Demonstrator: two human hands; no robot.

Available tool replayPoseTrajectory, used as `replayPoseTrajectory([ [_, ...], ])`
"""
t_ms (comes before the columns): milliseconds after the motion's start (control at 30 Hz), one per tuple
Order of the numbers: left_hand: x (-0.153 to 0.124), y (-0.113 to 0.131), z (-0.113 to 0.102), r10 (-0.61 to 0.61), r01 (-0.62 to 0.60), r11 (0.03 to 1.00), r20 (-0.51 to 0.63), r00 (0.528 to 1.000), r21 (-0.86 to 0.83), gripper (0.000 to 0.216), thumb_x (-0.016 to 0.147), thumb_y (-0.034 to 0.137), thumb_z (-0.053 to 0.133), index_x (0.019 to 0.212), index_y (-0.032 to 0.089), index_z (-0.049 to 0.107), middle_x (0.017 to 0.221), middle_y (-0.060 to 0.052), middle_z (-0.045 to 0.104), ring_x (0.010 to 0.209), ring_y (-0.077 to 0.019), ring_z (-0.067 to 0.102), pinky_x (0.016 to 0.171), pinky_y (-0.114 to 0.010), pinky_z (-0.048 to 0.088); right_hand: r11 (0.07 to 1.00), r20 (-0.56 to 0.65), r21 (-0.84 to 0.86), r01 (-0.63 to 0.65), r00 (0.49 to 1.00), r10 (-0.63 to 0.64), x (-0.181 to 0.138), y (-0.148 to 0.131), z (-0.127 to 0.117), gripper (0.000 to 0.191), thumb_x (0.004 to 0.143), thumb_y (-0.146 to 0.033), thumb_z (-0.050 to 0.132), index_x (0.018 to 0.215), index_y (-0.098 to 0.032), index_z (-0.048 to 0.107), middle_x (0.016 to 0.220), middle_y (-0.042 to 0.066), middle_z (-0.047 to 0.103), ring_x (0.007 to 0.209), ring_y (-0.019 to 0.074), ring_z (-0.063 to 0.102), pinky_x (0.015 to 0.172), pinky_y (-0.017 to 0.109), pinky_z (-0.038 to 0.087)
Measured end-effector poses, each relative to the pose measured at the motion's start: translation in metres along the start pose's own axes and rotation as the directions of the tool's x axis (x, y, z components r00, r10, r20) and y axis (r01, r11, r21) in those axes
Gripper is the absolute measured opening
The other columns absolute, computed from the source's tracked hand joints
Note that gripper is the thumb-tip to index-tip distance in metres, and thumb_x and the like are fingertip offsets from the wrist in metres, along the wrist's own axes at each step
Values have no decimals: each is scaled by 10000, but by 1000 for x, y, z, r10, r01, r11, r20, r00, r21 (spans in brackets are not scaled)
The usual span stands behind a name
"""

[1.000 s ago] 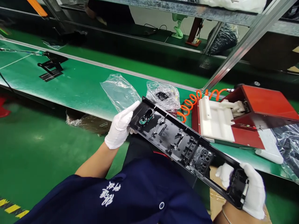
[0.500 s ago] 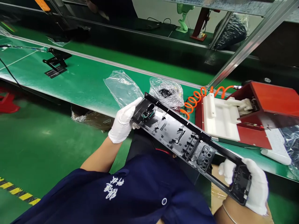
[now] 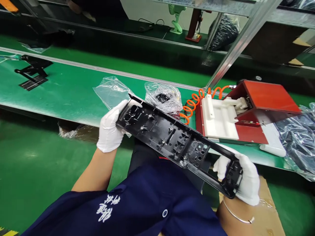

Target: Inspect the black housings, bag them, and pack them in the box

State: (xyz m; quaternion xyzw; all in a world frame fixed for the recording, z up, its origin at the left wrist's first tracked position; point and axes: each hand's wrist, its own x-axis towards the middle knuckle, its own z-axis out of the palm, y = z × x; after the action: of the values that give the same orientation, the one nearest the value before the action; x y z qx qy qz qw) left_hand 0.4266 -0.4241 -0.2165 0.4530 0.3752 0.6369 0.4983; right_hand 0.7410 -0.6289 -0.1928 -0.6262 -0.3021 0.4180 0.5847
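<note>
A long black plastic housing [image 3: 159, 132] slants across in front of me, its hollow, ribbed inside facing up. Around its upper left end closes my left hand [image 3: 112, 129], in a white glove. My right hand [image 3: 246, 178], gloved too, grips the lower right end beside a rectangular opening; some of its fingers show through that opening. Behind the housing lie a flat clear plastic bag [image 3: 112, 90] and a bundle in clear wrap [image 3: 163, 96] with a dark part inside.
On the green bench [image 3: 71, 95], a red machine with a white fixture [image 3: 219, 119] stands at right, fed by a coiled orange hose [image 3: 193, 103]. A black bracket [image 3: 33, 73] sits far left. Plastic-wrapped dark items [image 3: 297, 137] lie at right, and a cardboard box [image 3: 263, 209] below.
Both hands still hold the black housing, which has tilted slightly so the light on its inside differs. The view has shifted, so the bench things appear further left.
</note>
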Motion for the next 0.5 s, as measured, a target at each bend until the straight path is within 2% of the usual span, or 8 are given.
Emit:
replayPoseTrajectory([
  [100,3,1,-4,-22,23,1000,-31,999,10,221,965,316,684,1121,216,806,1145,17,813,1271,-253,686,1032,-325,628,1000,45,-14,-4,999,5,3,-3,4,637,896,-702,489,1013,-108,686,471,56,470,488,183,518,547,311,496],
  [167,4,4,-5,-41,43,998,-42,998,35,215,993,289,648,1126,217,800,1094,39,819,1243,-258,700,952,-323,662,1000,52,-1,-28,998,28,7,-6,7,594,888,-690,499,870,-117,654,465,63,462,484,175,517,533,299,495],
  [267,5,7,-5,-87,91,994,-79,993,56,226,1009,272,609,1123,232,800,1043,82,819,1242,-253,699,862,-290,672,998,47,40,-46,998,44,12,-8,10,579,886,-642,513,596,-142,491,455,82,439,479,148,505,531,276,502],
  [333,7,6,-6,-95,100,994,-102,990,47,235,1010,283,596,1114,231,800,1063,89,815,1308,-252,657,905,-286,660,998,56,55,-38,998,34,14,-7,10,613,901,-613,514,525,-140,408,451,86,424,485,128,506,538,248,501],
  [367,7,5,-6,-96,100,994,-103,990,42,240,1010,295,595,1120,228,797,1101,82,810,1348,-255,627,961,-299,646,998,56,60,-29,998,25,14,-6,9,606,912,-597,513,533,-133,420,453,82,422,490,122,509,543,237,501],
  [433,7,4,-3,-76,77,997,-117,990,7,265,1014,351,598,1165,221,773,1227,50,782,1409,-261,575,1091,-345,588,997,60,70,23,998,-27,12,-2,8,520,944,-561,495,682,-120,582,461,54,424,486,116,502,545,233,498],
  [500,5,4,4,-74,66,995,-108,991,-71,353,1012,474,599,1230,231,733,1381,4,716,1454,-255,530,1183,-383,513,985,84,62,160,983,-165,10,2,9,439,995,-487,446,1050,-137,705,495,13,450,465,100,476,563,248,519],
])
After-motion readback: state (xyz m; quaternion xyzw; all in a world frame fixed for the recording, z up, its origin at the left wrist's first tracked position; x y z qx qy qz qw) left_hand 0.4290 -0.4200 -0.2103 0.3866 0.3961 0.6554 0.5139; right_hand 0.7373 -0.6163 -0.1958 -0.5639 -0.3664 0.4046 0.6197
